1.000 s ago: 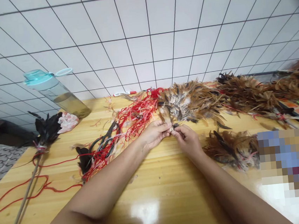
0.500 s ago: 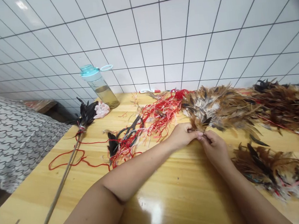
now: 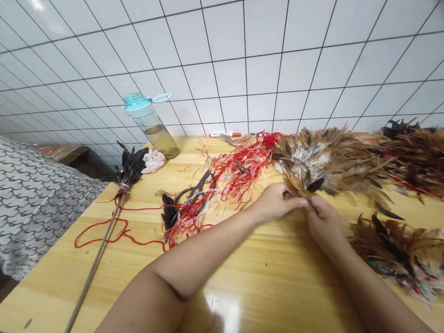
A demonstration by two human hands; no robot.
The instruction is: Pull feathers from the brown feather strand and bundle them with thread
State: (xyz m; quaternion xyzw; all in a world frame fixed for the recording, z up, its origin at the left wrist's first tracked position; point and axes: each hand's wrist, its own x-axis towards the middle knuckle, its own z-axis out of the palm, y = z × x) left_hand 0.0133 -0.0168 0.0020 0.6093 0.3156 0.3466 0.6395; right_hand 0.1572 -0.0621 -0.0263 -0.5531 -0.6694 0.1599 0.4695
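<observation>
Right at the front, both bare hands (image 3: pixel 299 209) are working close together over the golden wooden bench (image 3: pixel 81 300). The left hand (image 3: pixel 276 202) is pinched closed on the base of a tawny brown-and-cream feather bunch (image 3: pixel 323 162), and the right hand (image 3: pixel 324 223) comes in, its curled fingers (image 3: pixel 312 205) closed on the same soft, wispy base. That bunch lies on the bench just ahead of them!

Just right, a shaggy brown-and-black feather heap (image 3: pixel 395 254) sits near the right forearm. Over to the left, a long thin wooden stick (image 3: pixel 88 284) runs across the glossy bench, a glossy black feather tuft (image 3: pixel 130 170) bound at its tip, with a loose loop of red yarn (image 3: pixel 103 235) beside it. Further along, black-handled scissors (image 3: pixel 194 200) lie tangled in thin red and pink strings (image 3: pixel 241 164).

At the back, a clear plastic bottle with a teal lid (image 3: pixel 151 126) stands against the white grid-lined tile wall (image 3: pixel 235 55).
</observation>
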